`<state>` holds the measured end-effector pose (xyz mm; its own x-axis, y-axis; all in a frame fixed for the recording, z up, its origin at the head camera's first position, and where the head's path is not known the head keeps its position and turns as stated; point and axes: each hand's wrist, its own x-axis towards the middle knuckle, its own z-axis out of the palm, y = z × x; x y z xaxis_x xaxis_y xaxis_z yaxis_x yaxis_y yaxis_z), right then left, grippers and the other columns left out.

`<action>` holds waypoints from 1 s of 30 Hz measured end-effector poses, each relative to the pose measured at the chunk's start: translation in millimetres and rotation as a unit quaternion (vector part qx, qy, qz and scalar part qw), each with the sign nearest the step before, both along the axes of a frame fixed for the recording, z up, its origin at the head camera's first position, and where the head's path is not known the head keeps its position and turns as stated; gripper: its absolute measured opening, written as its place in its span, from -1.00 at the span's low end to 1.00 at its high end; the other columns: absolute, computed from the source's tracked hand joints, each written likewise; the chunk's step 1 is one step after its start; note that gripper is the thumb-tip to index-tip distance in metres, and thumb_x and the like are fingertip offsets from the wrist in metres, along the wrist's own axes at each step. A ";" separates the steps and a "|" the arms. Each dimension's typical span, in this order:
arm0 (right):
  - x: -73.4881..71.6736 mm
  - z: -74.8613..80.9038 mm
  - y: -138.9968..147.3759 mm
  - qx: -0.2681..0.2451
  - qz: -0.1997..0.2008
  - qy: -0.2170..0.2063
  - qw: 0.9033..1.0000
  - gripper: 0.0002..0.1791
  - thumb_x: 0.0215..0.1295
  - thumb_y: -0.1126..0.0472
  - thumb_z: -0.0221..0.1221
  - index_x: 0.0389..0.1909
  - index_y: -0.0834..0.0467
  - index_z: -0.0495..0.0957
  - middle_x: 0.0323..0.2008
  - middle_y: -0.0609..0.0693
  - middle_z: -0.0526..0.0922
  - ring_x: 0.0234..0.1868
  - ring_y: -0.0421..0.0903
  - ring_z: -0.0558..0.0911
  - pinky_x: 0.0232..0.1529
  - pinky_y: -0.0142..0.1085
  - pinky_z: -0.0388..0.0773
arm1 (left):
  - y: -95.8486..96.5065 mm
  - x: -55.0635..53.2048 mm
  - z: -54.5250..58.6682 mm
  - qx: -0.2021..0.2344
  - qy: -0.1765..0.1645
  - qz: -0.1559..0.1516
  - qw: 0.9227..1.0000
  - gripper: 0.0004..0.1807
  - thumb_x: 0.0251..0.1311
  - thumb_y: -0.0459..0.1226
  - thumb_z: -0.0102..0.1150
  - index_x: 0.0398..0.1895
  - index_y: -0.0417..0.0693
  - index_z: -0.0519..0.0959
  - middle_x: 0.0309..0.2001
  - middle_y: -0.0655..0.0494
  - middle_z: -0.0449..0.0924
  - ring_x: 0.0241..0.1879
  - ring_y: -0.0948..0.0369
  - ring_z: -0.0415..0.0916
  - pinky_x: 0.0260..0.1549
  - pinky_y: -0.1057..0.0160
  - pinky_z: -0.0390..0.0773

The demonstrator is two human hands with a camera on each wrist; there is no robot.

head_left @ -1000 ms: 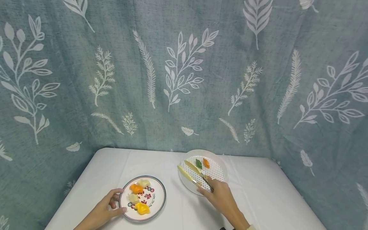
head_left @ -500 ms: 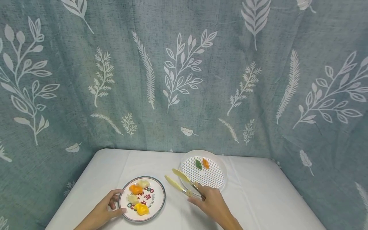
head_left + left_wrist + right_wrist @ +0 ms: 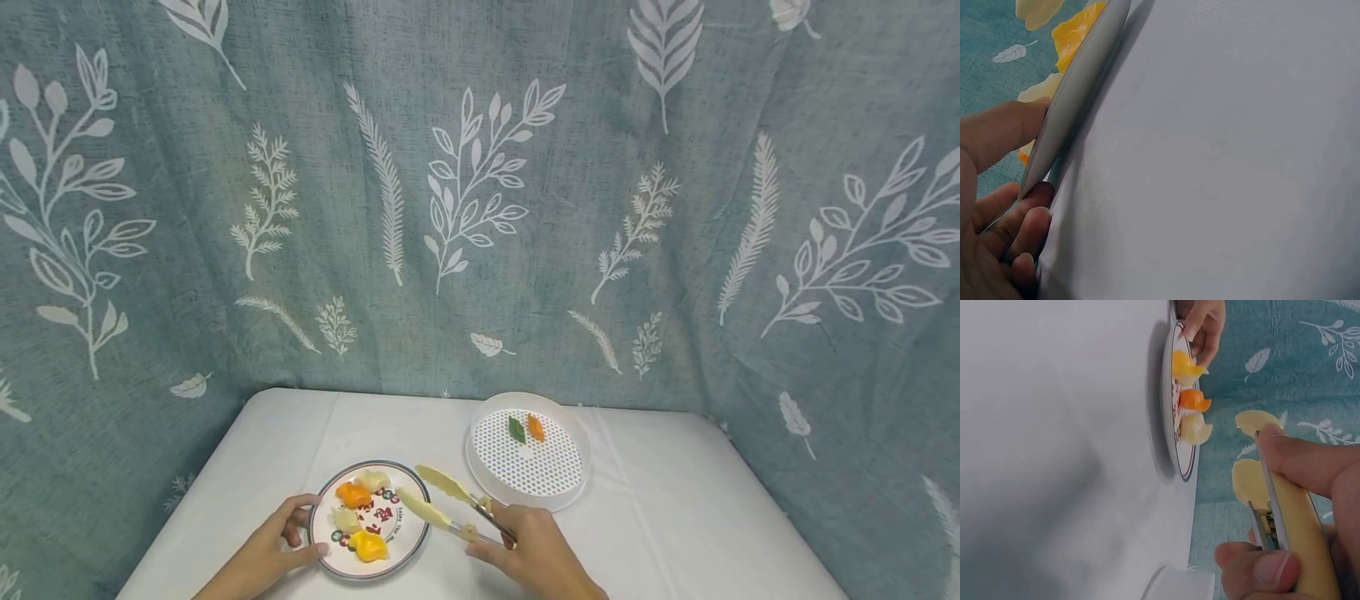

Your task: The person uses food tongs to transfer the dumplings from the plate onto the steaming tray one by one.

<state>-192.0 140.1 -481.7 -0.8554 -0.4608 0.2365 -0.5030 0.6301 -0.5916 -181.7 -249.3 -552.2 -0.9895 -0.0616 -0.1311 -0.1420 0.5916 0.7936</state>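
My left hand (image 3: pixel 273 542) holds the left rim of a round white plate (image 3: pixel 408 533) with a dark-edged rim and red print. On the plate sit several dumplings: a yellow dumpling (image 3: pixel 369 546), an orange dumpling (image 3: pixel 354 494) and two pale ones, the rear pale dumpling (image 3: pixel 372 480) and the front pale dumpling (image 3: pixel 347 520). My right hand (image 3: pixel 536 550) grips yellow-tipped metal tongs (image 3: pixel 450 487). In the head view their spread tips overlap the plate's right edge, with nothing between them. In the right wrist view the tongs (image 3: pixel 1294 531) are raised above the table.
Right of the plate, toward the back, stands a round white perforated tray (image 3: pixel 525 475). A green piece (image 3: pixel 517 429) and an orange piece (image 3: pixel 536 427) lie in it. The white-covered table (image 3: pixel 675 500) meets a leaf-patterned curtain (image 3: pixel 390 350) at its back.
My right hand has carried the tongs left and toward me, from over the perforated tray to the plate's right edge. The left hand stays at the plate's rim.
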 end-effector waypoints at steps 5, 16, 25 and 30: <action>6.8 -2.9 -6.8 0.015 -0.002 -0.030 0.999 -0.49 0.16 -0.16 0.47 -0.11 0.19 0.73 -0.66 -0.27 0.26 -0.61 -0.36 0.21 -0.58 -0.45 0.18 | -0.9 -0.5 0.2 0.002 0.004 -0.003 1.000 -0.06 -0.07 -0.02 0.64 0.36 -0.15 0.38 -0.14 0.10 0.48 -0.27 0.15 0.34 -0.27 0.15 0.39; 16.4 -10.5 -16.2 0.018 0.017 -0.069 0.997 -0.16 0.12 -0.24 0.46 0.19 0.34 0.61 -0.65 -0.22 0.35 -0.60 -0.34 0.24 -0.61 -0.43 0.21 | -1.7 -0.8 -2.1 0.005 0.004 -0.002 1.000 -0.08 -0.05 -0.03 0.63 0.36 -0.14 0.38 -0.14 0.10 0.48 -0.26 0.15 0.33 -0.28 0.15 0.37; 18.2 -14.5 -18.5 0.038 0.020 -0.117 0.992 -0.17 0.10 -0.25 0.46 0.23 0.27 0.61 -0.65 -0.22 0.36 -0.60 -0.30 0.28 -0.60 -0.39 0.24 | -2.4 -0.5 -2.8 0.028 0.005 -0.001 1.000 -0.08 -0.05 -0.07 0.63 0.38 -0.13 0.38 -0.13 0.08 0.46 -0.23 0.14 0.33 -0.26 0.16 0.36; 15.3 -13.4 -22.5 0.054 0.026 -0.127 0.990 -0.18 0.11 -0.26 0.44 0.25 0.22 0.61 -0.63 -0.21 0.36 -0.59 -0.29 0.30 -0.59 -0.38 0.27 | -2.5 0.7 -2.0 0.029 0.002 0.007 1.000 -0.07 -0.08 -0.04 0.64 0.37 -0.11 0.40 -0.13 0.08 0.44 -0.23 0.14 0.33 -0.26 0.16 0.35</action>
